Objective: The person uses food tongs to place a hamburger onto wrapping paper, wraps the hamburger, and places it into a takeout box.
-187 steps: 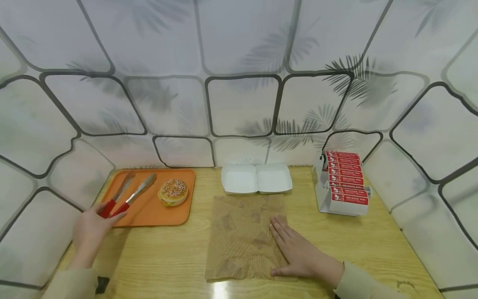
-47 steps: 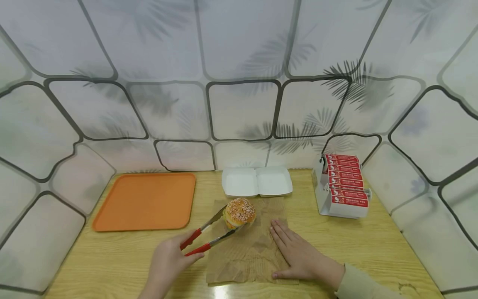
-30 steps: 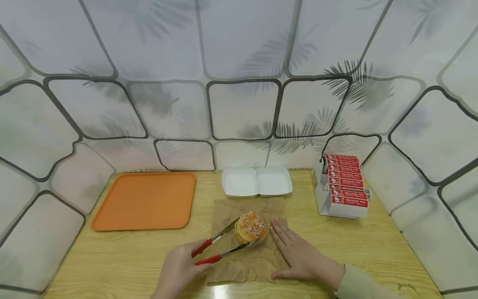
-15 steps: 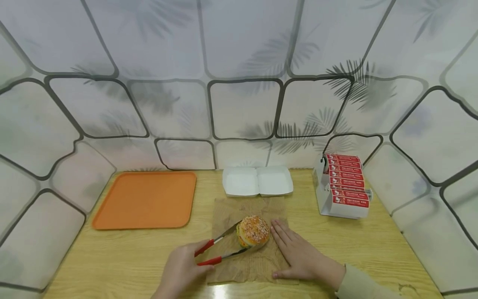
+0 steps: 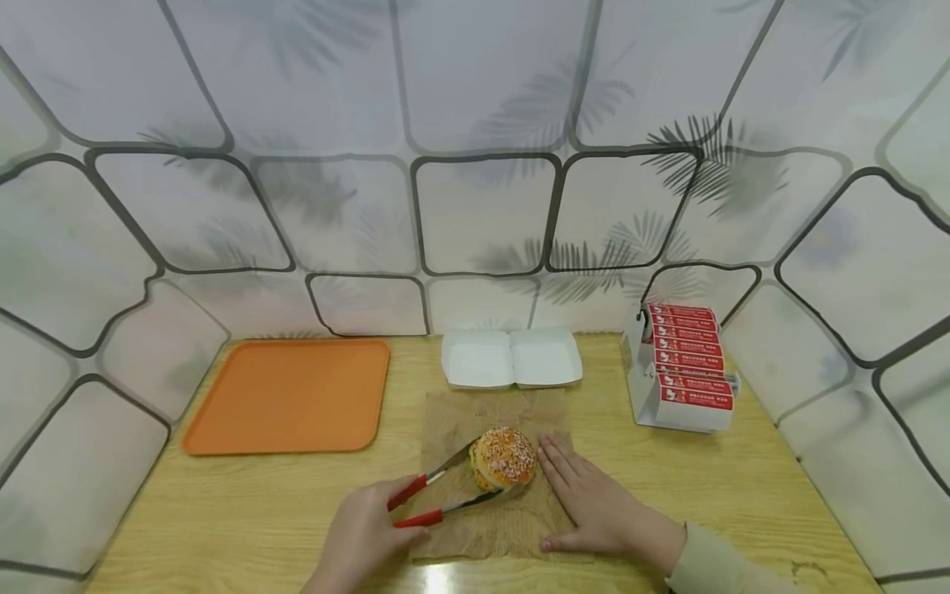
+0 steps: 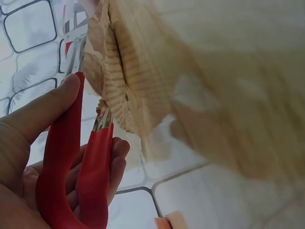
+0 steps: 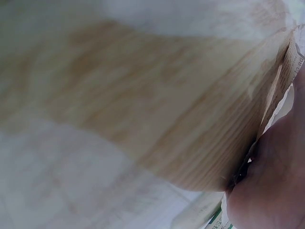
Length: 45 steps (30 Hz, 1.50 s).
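Moved from the far-left orange plastic tray (image 5: 285,396), which now lies bare, the sesame-seed burger (image 5: 504,458) sits on the crumpled brown wrapping paper (image 5: 486,483) at the near middle of the light wooden table (image 5: 742,487), between the two hands. Behind the paper, toward the wall, lies an open white clamshell box (image 5: 511,357), and at the far right stands a white dispenser stacked with red-labelled packets (image 5: 679,367), well apart from the burger. Over the last half second almost nothing has shifted; the burger and tongs lie as before.

On the near left, the left hand (image 5: 364,540) curls round the red handles of the metal tongs (image 5: 438,499), whose steel tips are closed against the burger's sides. Just right of the burger, the right hand (image 5: 594,503) lies flat, fingers straight, pressing the paper down.
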Each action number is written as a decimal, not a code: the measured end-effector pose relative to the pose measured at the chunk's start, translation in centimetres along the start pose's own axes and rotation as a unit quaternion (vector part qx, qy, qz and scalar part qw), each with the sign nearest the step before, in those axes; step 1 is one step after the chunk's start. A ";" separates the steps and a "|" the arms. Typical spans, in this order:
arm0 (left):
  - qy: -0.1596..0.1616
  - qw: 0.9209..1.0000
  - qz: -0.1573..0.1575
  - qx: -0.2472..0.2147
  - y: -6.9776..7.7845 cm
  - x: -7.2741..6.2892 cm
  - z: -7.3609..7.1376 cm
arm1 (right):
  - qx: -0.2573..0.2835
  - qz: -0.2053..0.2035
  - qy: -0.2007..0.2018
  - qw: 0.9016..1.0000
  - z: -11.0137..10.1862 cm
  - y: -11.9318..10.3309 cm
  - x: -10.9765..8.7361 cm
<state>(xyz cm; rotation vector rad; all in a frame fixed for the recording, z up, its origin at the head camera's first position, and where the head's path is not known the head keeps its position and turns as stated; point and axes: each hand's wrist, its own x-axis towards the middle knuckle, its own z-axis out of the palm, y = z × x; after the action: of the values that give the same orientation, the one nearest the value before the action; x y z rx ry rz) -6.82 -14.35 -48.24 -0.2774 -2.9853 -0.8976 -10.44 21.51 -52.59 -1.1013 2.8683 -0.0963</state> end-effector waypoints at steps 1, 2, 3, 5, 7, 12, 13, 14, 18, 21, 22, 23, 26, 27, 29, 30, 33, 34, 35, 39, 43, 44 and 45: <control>-0.002 1.000 -0.005 -0.005 0.0 0.0 -0.1 | -0.001 0.000 0.000 1.000 0.0 0.0 0.0; -0.006 1.000 -0.010 -0.009 0.1 0.0 -0.2 | -0.002 -0.001 0.001 1.000 0.0 0.0 0.0; -0.008 1.000 -0.013 -0.012 0.1 0.0 -0.3 | -0.002 -0.001 0.001 1.000 0.0 0.0 0.0; -0.011 1.000 -0.019 -0.016 0.2 0.0 -0.6 | -0.004 -0.002 0.002 1.000 -0.1 0.0 0.0; -0.011 1.000 -0.019 -0.016 0.2 0.0 -0.9 | -0.005 -0.004 0.004 1.000 -0.1 0.0 0.0; 0.003 1.000 -0.018 -0.013 0.5 0.2 -1.8 | 0.001 -0.007 0.009 1.000 -0.3 -0.1 -0.1; 0.006 1.000 -0.018 -0.012 0.5 0.3 -2.0 | 0.003 -0.006 0.007 1.000 -0.3 -0.2 -0.1; 0.010 1.000 -0.020 -0.012 0.6 0.3 -2.2 | 0.006 -0.005 0.005 1.000 -0.3 -0.2 -0.1; 0.026 0.999 -0.032 -0.014 0.5 0.5 -2.7 | 0.013 0.004 -0.009 1.000 -0.3 -0.2 0.0; 0.036 0.998 -0.042 -0.022 0.3 0.7 -3.0 | 0.018 0.008 -0.014 1.000 -0.3 -0.2 0.0; 0.037 0.998 -0.046 -0.026 0.1 0.7 -3.1 | 0.017 0.007 -0.012 1.000 -0.4 -0.3 0.0; 0.039 0.997 -0.052 -0.030 0.0 0.8 -3.2 | 0.019 0.006 -0.011 1.000 -0.4 -0.3 0.0; 0.044 0.996 -0.065 -0.043 -0.5 1.1 -3.5 | 0.016 0.003 -0.004 1.000 -0.4 -0.3 0.0; 0.045 0.996 -0.070 -0.045 -0.8 1.2 -3.6 | 0.014 0.002 -0.003 1.000 -0.4 -0.3 0.0; 0.053 0.995 -0.072 -0.045 -1.2 1.4 -3.8 | 0.011 0.003 -0.003 1.000 -0.3 -0.2 0.0; 0.058 0.995 -0.072 -0.045 -1.5 1.5 -3.9 | 0.008 0.003 -0.004 1.000 -0.3 -0.2 0.0; 0.070 0.994 -0.078 -0.041 -2.3 1.7 -4.2 | 0.004 0.005 -0.007 1.000 -0.2 -0.1 0.0; 0.074 0.993 -0.080 -0.041 -2.5 1.8 -4.3 | 0.004 0.005 -0.008 1.000 -0.2 -0.1 0.0; 0.078 0.993 -0.082 -0.040 -2.8 1.8 -4.4 | 0.003 0.005 -0.009 1.000 -0.2 -0.1 0.0; 0.084 0.991 -0.096 -0.040 -3.9 2.1 -4.8 | 0.003 0.006 -0.010 1.000 -0.1 -0.1 0.1; 0.095 0.990 -0.102 -0.037 -5.0 2.3 -5.1 | 0.002 0.005 -0.009 1.000 -0.2 -0.1 0.1; 0.100 0.989 -0.102 -0.036 -5.3 2.4 -5.2 | 0.000 0.004 -0.007 1.000 -0.2 -0.1 0.0; 0.106 0.988 -0.102 -0.035 -5.6 2.5 -5.3 | -0.002 0.003 -0.004 1.000 -0.2 -0.1 0.0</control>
<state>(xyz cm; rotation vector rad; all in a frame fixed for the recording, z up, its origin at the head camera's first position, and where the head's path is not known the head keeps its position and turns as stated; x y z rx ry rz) -10.40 -21.38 -46.74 0.1204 -2.8239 -0.9819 -10.39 21.39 -52.43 -1.0914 2.8648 -0.0853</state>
